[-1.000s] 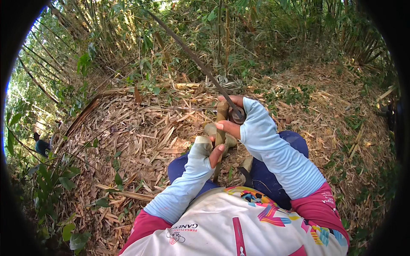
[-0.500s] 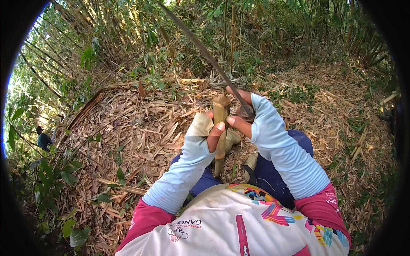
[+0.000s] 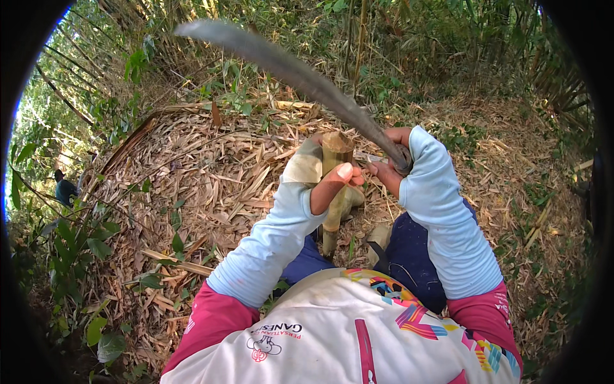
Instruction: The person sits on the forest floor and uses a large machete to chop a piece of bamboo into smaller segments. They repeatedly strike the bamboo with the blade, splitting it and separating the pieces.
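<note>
My left hand [image 3: 334,185], in a pale blue sleeve with a light cloth patch, is closed around a short bamboo piece [image 3: 337,148]. The piece stands nearly upright in front of me, with its cut top toward me and its narrower lower end between my legs. In my right hand [image 3: 387,174] I grip a machete [image 3: 313,83]. Its long, slightly curved blade reaches up and to the left over the ground beyond the bamboo, with the tip blurred. The machete's handle is mostly hidden by my fingers and sleeve.
Dry leaves and split bamboo litter [image 3: 211,173] cover the ground. A split strip [image 3: 176,262] lies at the left. Bamboo stems and undergrowth [image 3: 358,51] rise at the far side. Another person [image 3: 65,189] is at the far left. Leafy plants [image 3: 83,256] grow at the near left.
The machete has swung so its blade turns further left and shows its flat. My right hand has moved right, away from the bamboo. The bamboo's top tilts more toward me.
</note>
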The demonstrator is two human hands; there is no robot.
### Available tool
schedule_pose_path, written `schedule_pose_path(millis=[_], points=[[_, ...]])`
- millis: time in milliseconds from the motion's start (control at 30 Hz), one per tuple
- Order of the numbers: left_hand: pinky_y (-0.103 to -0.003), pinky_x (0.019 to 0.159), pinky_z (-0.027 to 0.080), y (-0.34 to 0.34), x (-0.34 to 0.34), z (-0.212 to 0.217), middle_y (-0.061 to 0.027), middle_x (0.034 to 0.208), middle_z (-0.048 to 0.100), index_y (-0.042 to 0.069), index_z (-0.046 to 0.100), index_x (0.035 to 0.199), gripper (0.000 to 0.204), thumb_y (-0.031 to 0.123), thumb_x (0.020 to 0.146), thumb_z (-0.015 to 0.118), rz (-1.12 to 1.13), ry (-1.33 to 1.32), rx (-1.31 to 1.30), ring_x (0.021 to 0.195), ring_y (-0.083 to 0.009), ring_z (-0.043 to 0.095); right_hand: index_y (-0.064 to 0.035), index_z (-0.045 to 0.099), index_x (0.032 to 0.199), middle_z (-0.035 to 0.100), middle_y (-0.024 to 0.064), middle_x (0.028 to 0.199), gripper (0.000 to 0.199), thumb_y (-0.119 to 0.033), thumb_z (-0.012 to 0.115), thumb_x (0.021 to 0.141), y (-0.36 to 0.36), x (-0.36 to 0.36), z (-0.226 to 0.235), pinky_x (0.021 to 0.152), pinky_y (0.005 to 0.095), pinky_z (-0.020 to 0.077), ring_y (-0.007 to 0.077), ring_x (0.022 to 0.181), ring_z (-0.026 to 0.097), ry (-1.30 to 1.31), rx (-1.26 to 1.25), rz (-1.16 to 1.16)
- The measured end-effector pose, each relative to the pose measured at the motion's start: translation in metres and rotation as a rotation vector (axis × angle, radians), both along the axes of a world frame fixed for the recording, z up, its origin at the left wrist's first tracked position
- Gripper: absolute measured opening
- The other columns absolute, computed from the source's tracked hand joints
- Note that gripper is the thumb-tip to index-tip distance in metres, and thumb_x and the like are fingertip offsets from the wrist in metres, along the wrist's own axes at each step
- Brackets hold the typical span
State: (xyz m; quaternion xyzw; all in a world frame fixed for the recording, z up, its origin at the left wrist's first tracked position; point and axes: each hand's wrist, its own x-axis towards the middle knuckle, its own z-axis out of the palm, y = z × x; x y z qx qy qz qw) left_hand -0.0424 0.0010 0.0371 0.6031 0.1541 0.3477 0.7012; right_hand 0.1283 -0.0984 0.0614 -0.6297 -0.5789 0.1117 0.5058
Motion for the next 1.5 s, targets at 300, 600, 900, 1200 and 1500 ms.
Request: schedule_pose_path(millis=[300,600,900,1200,1500], points=[[-0.036,0.089,0.054,0.022,0.005,-0.054,-0.0152,0.116,0.06,0.001,0.047,0.129,0.036,0.024,0.101,0.048,-0.218,-0.438,-0.627,0.101,-0.0219,0.063,-0.0164,0.06,0.082,0.062,0.004,0.081,0.012,-0.028,0.063,0.078,0.012,0.004,0.017,0.079,0.0412,0.046,0.0253,0.078,0.062,-0.956,-0.363,-0.005],[-0.037,0.088,0.053,0.029,0.013,-0.058,-0.0146,0.116,0.06,0.0,0.05,0.126,0.036,0.024,0.099,0.053,-0.271,-0.54,-0.534,0.103,-0.0208,0.062,-0.0155,0.06,0.082,0.061,0.0028,0.08,0.012,-0.028,0.06,0.081,0.016,0.011,0.008,0.078,0.0395,0.0452,0.0232,0.076,0.061,-0.906,-0.237,-0.028],[-0.035,0.086,0.053,0.026,0.016,-0.06,-0.0138,0.114,0.061,0.0,0.051,0.124,0.035,0.023,0.097,0.054,-0.258,-0.548,-0.536,0.1,-0.0195,0.062,-0.0146,0.059,0.082,0.06,0.0015,0.078,0.014,-0.028,0.056,0.084,0.016,0.014,0.002,0.077,0.0378,0.0443,0.0211,0.074,0.06,-0.888,-0.195,-0.027],[-0.034,0.084,0.053,0.022,0.017,-0.058,-0.013,0.112,0.062,0.0,0.052,0.122,0.034,0.021,0.096,0.056,-0.247,-0.547,-0.536,0.097,-0.0182,0.063,-0.0138,0.059,0.083,0.059,0.0002,0.077,0.016,-0.028,0.053,0.087,0.015,0.016,0.0,0.076,0.036,0.0435,0.019,0.072,0.058,-0.879,-0.187,-0.028],[-0.032,0.082,0.053,0.019,0.02,-0.057,-0.0121,0.11,0.063,0.0,0.053,0.121,0.033,0.02,0.095,0.058,-0.248,-0.541,-0.536,0.094,-0.0169,0.063,-0.018,0.063,0.081,0.062,-0.0024,0.076,0.005,-0.022,0.059,0.082,0.013,0.018,-0.001,0.078,0.0362,0.042,0.017,0.072,0.061,-0.886,-0.15,-0.067]])
